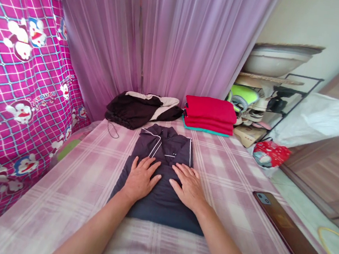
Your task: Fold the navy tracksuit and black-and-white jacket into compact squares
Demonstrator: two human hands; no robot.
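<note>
A dark collared shirt (163,197) with white piping lies in front of me, folded up from the bottom, its collar at the far end. My left hand (143,178) rests flat on the left part of the fold, fingers spread. On the right part lies my right hand (189,188), also flat with fingers apart. Neither hand grips the cloth. Beyond the collar, to the left, sits a black and cream garment (137,108) with a cord trailing from it. A stack of folded red clothes (211,109) stands at the back right, a teal piece at its bottom.
The pink checked sheet (86,191) covers the surface under everything. A brown phone (289,228) with a cable lies near the right edge. Purple curtains (175,36) hang behind, a magenta patterned cloth (13,81) on the left. A shoe rack (283,113) and white bag (317,119) stand right.
</note>
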